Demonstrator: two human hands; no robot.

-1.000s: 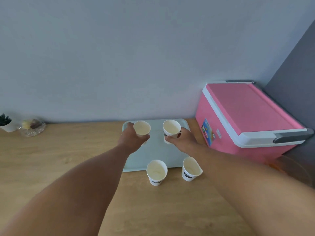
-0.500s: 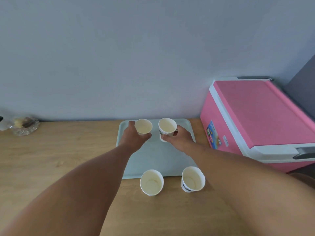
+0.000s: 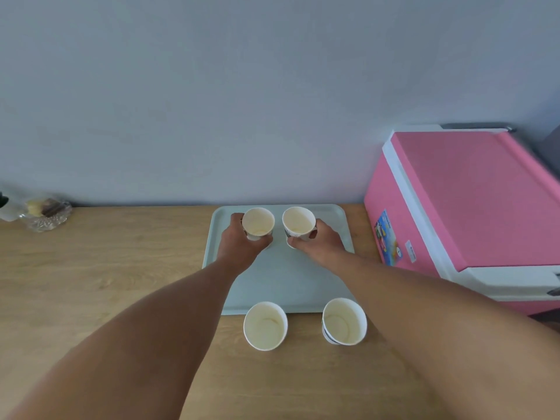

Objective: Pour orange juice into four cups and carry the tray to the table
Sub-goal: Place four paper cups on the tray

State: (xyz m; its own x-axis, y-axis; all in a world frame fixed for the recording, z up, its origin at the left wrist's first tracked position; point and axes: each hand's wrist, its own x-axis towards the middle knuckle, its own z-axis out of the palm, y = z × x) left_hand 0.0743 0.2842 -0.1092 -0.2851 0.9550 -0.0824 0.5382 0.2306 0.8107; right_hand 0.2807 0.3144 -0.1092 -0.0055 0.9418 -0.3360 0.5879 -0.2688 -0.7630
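From the head view, a light wooden table runs up against a plain pale grey-blue wall, and on it, against the wall, lies a pale green tray. The left hand curls its fingers round the left cup, and the right hand wraps thumb and fingers round the right cup; both cups stand side by side at the tray's far end, close to each other but apart, and look empty. Two more empty paper cups stand on the wood just off the tray's near edge: the near left cup and the near right cup, which bears a dark printed band. At the right, beside the tray, sits a pink cooler with a white rim and a coloured sticker on its side. At the far left by the wall stands a glass dish holding small wrapped pieces, too blurred to name.
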